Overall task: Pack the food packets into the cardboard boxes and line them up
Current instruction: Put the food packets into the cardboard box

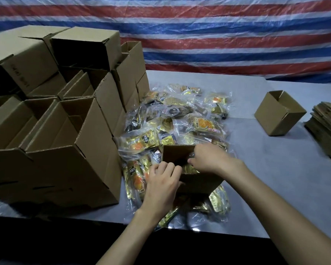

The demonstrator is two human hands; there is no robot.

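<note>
A small open cardboard box (199, 183) sits on top of a pile of gold and orange food packets (172, 119) in clear wrap, near the table's front edge. My left hand (161, 183) grips the box's near left corner with curled fingers. My right hand (208, 159) reaches into the box from the right, its fingers curled on a gold packet (189, 169) inside. Most of the box's inside is hidden by my hands.
Many open cardboard boxes (69, 142) stand stacked and lined at the left. One small open box (279, 113) lies tilted at the right, beside a stack of flat cardboard (327, 129). The grey table (275, 169) ends at a striped tarp (218, 35).
</note>
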